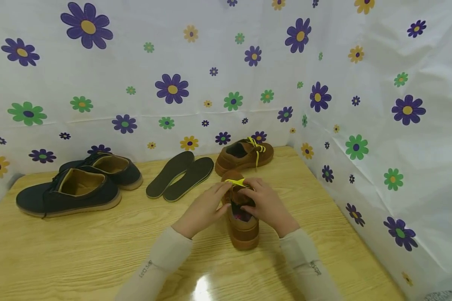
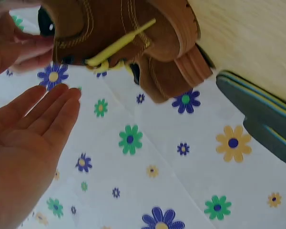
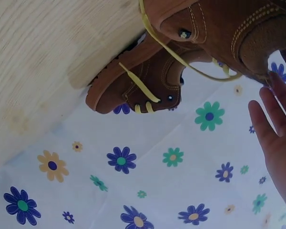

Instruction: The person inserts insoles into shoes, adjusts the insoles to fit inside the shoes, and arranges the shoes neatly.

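A brown leather shoe point(image 1: 244, 234) with a yellow lace point(image 1: 236, 182) stands heel toward me on the table. On its left side is my left hand point(image 1: 205, 209), its fingertips by the lace. In the left wrist view this hand point(image 2: 33, 143) has its fingers extended, a little apart from the shoe point(image 2: 100, 28). My right hand point(image 1: 269, 205) is on the other side, thumb at the shoe's opening. The right wrist view has its fingers point(image 3: 276, 102) fairly straight, a fingertip at the collar of the shoe point(image 3: 214, 36). Part of the shoe's upper is hidden behind both hands.
The matching brown shoe point(image 1: 245, 155) with a yellow lace lies behind. Two dark insoles point(image 1: 188, 179) lie left of it. A pair of dark shoes point(image 1: 73, 200) stands farther left on the wooden table point(image 1: 98, 251). Flower-patterned sheeting point(image 1: 196, 54) hangs along the back and right.
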